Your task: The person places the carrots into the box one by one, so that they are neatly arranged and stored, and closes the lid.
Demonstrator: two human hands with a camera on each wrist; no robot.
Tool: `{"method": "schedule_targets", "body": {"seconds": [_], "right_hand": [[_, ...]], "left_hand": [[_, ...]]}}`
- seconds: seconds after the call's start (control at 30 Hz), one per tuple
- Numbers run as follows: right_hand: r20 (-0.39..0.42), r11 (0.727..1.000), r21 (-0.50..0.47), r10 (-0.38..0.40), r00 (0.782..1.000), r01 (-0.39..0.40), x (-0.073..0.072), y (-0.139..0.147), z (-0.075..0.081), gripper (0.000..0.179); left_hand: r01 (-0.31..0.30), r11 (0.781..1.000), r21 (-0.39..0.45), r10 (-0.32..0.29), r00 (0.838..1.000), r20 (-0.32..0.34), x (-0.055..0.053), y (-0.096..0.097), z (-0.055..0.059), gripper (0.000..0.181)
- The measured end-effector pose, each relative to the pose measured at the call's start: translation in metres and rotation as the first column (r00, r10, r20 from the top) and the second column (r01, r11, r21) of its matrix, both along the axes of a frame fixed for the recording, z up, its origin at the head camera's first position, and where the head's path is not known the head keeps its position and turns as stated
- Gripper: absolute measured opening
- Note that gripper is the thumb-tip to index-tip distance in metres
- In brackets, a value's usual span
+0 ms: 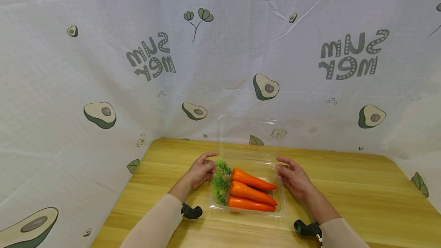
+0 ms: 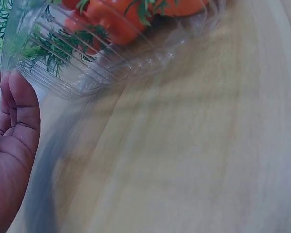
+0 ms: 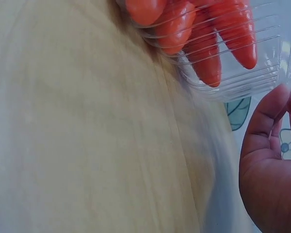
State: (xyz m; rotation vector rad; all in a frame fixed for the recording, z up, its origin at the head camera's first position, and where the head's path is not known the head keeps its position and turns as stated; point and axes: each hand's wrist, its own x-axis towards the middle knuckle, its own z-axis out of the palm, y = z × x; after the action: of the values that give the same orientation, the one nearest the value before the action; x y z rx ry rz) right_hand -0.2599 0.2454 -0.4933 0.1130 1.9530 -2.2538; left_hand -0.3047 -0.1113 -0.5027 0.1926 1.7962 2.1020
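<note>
A clear plastic clamshell container (image 1: 280, 202) sits in front of me with its lid (image 1: 253, 137) raised at the back. Inside it, orange carrots (image 1: 253, 192) with green feathery tops (image 1: 220, 186) lie side by side, tops to the left. My left hand (image 1: 201, 171) pinches the container's left edge near the hinge; the left wrist view shows its fingertips (image 2: 22, 87) at the rim. On the opposite edge, my right hand (image 1: 296, 177) pinches the rim between thumb and finger, seen close up in the right wrist view. The other fingers are partly hidden.
The container is over a wood-grain table (image 1: 344, 186). A white curtain (image 1: 234, 56) printed with avocados and lettering hangs behind and at the sides. Black camera mounts (image 1: 191, 211) sit at both wrists.
</note>
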Motion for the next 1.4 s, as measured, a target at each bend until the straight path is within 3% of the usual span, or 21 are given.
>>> {"method": "schedule_targets", "body": {"seconds": [0.63,1.0,1.2,1.4], "right_hand": [[-0.002,0.999,-0.018,-0.028,1.0,0.028,0.006,-0.004,-0.001,0.022],[-0.089,0.999,-0.04,-0.015,0.996,0.011,0.01,-0.003,-0.007,0.021],[-0.044,0.998,0.01,-0.057,0.997,0.057,0.01,-0.005,-0.007,0.024],[0.019,0.998,0.014,-0.069,0.997,0.069,0.011,-0.006,-0.001,0.022]], "left_hand": [[-0.003,1.0,0.028,0.004,1.0,-0.003,0.001,-0.001,-0.005,0.03],[-0.047,0.998,0.031,0.048,0.999,-0.025,0.003,0.0,-0.006,0.027],[-0.074,0.996,0.047,0.076,0.997,-0.025,0.003,0.0,-0.003,0.017],[-0.036,0.997,0.063,0.038,0.999,-0.02,0.006,-0.001,0.0,0.018]]}}
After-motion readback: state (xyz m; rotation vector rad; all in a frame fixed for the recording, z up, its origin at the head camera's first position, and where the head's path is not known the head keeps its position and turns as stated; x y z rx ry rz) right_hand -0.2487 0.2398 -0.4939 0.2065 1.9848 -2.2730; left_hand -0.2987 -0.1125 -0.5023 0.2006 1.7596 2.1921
